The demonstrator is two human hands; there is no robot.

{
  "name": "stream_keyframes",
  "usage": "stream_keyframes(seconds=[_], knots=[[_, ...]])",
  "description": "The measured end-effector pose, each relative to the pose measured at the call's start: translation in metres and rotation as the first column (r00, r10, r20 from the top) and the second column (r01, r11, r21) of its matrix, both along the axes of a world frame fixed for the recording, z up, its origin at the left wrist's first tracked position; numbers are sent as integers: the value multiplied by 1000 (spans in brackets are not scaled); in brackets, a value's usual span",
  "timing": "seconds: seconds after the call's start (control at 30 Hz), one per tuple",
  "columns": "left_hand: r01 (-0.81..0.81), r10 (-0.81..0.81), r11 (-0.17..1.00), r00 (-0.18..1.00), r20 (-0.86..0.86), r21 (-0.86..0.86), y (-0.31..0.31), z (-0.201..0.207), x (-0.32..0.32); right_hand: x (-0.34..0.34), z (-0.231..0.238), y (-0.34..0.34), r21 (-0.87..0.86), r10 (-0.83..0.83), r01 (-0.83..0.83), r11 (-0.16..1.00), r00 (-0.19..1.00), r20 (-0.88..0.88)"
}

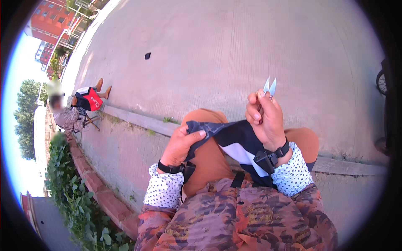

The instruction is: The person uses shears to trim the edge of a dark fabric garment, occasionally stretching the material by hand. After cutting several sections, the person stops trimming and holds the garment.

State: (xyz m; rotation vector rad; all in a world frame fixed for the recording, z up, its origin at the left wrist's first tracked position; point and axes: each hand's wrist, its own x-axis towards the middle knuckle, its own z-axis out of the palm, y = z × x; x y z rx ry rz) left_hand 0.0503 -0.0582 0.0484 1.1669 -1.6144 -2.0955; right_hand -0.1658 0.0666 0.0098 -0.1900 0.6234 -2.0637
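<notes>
Across my lap lies a black garment point(245, 137) with a white panel. My left hand point(179, 146) pinches its dark grey edge between thumb and fingers, and the cloth stretches from there toward the right. In my right hand point(268, 117), raised above the right knee, is a pair of thread snips point(270, 86). Their two pointed blades stand apart and aim away from me. The fingers hide the handle of the snips. Cloth passes behind the right hand; whether those fingers also touch it I cannot tell.
A seated person point(69, 115) at the far left has a red, black and white garment point(89, 99) on the lap. A small black object point(147, 55) lies on the pavement. A stone kerb point(138, 119) runs past my knees. Leafy plants point(71, 188) line the left; a wheel point(381, 81) shows far right.
</notes>
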Motion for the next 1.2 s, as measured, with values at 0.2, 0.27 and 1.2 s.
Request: stream_keyframes(seconds=[0.2, 0.27, 1.2], knots=[[-4, 3, 990, 1000, 4, 138, 1, -20, 15, -30, -14, 11, 163, -436, 416, 894, 893, 114], [19, -16, 991, 1000, -20, 130, 1, -21, 18, -26, -11, 8, 193, -379, 362, 912, 923, 59], [63, -57, 993, 996, -64, 101, -6, -22, 15, 67, -36, -8, 24, -1, 139, 990, 176, -984]])
